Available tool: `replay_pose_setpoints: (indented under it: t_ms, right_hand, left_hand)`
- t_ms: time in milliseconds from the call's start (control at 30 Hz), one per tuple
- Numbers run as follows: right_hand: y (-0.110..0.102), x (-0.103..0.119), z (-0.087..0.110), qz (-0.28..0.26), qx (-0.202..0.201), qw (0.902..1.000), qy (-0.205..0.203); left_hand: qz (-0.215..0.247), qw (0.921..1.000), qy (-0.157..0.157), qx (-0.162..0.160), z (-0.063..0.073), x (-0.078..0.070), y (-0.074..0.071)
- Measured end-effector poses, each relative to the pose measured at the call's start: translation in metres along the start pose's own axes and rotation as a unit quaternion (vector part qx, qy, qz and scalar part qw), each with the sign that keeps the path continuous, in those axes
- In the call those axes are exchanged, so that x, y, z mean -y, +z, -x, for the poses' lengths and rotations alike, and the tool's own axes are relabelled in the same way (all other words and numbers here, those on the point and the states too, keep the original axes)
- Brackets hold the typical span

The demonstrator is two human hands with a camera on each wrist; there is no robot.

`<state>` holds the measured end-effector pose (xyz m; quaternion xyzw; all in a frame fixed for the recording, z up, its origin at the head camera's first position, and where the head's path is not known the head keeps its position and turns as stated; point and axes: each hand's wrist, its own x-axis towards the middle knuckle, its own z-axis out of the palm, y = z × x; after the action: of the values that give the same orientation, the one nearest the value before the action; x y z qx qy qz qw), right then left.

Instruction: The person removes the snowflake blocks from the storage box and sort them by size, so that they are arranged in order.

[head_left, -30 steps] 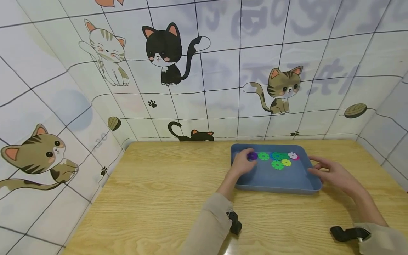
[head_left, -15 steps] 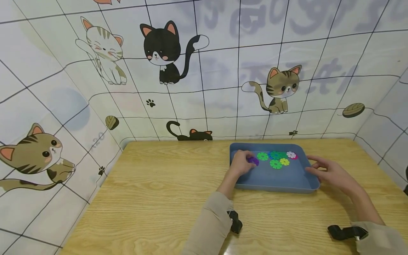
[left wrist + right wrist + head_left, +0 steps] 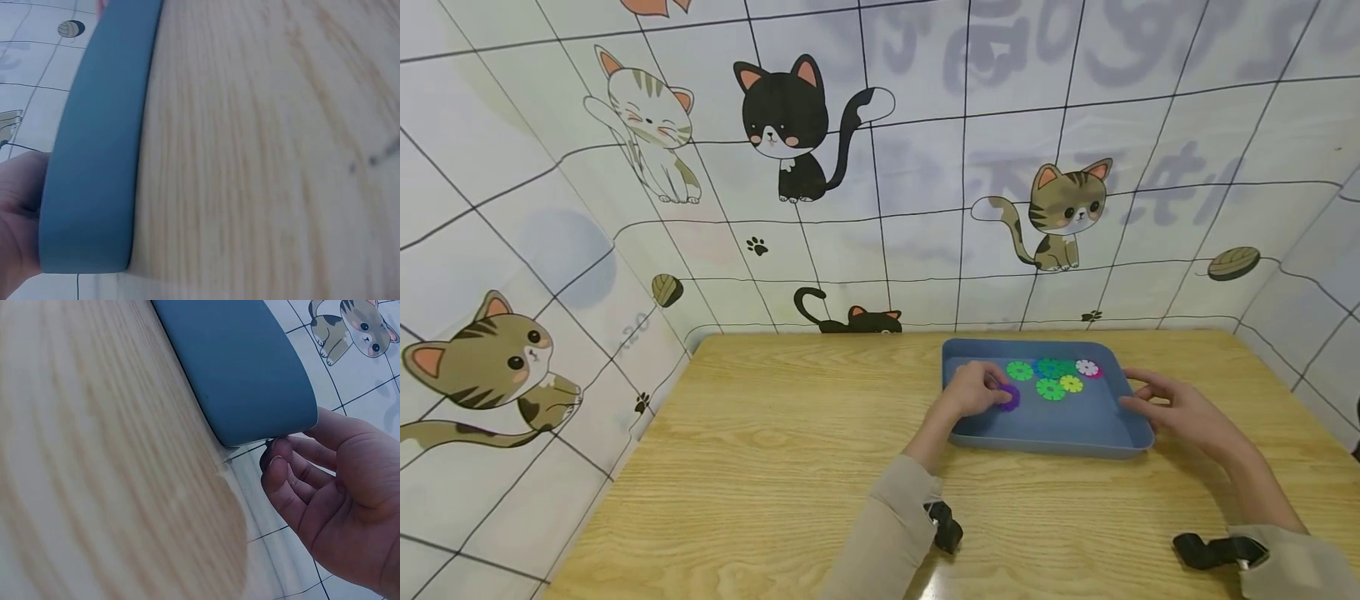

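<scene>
Left hand (image 3: 973,390) pinches one purple disc (image 3: 1015,398) within the left part of one blue tray (image 3: 1063,427). Right hand (image 3: 1183,412) touches the tray's right end with bent fingers; whether it grips cannot be told. Also in the tray: two light green discs (image 3: 1051,389), one yellow disc (image 3: 1072,383), one white disc (image 3: 1086,367) overlapping one pink disc (image 3: 1100,372), and an overlapping blue-and-teal group (image 3: 1051,367), count uncertain. Tray walls block the discs from both wrist views. One wooden table (image 3: 760,458) supports the tray; cat-printed wall covering (image 3: 917,250) stands behind.
</scene>
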<state>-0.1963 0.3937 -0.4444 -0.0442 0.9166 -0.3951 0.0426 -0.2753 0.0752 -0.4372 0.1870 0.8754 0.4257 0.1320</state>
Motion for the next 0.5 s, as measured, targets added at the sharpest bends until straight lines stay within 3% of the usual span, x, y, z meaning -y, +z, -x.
replay_pose_setpoints:
  t_ms: [233,500]
  right_hand:
    - [-0.001,-0.001,0.000,0.004,-0.006,1.0000,-0.001]
    - [-0.002,-0.001,0.000,-0.007,-0.004,1.0000,-0.006]
  left_hand:
    - [0.065,0.9974,0.028,0.009,0.006,-0.002,-0.012]
    - [0.149,0.9877,0.031,-0.034,0.013,-0.001,-0.027]
